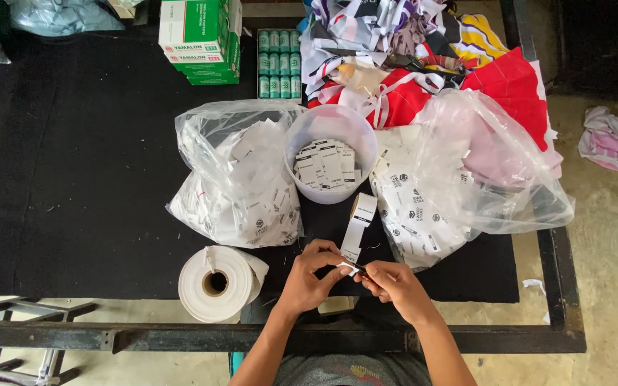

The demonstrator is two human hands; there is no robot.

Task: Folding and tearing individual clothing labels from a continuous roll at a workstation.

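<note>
Fingers (pixel 337 270) of both hands pinching thin white label strip (pixel 352 239).

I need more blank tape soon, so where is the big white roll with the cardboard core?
In the head view, the big white roll lies on its side at the black table's near edge, left of the left hand, below a clear bag of white labels.

Black tabletop (pixel 73 179) w/ dark metal frame. On it: white roll (pixel 217 282) at near edge, two clear bags of labels (pixel 241 179) (pixel 459 179), white tub (pixel 330 161) btwn them, green boxes (pixel 202 39) & spool pack (pixel 279 63) at far edge, fabric heap (pixel 423 57) far right.
</note>
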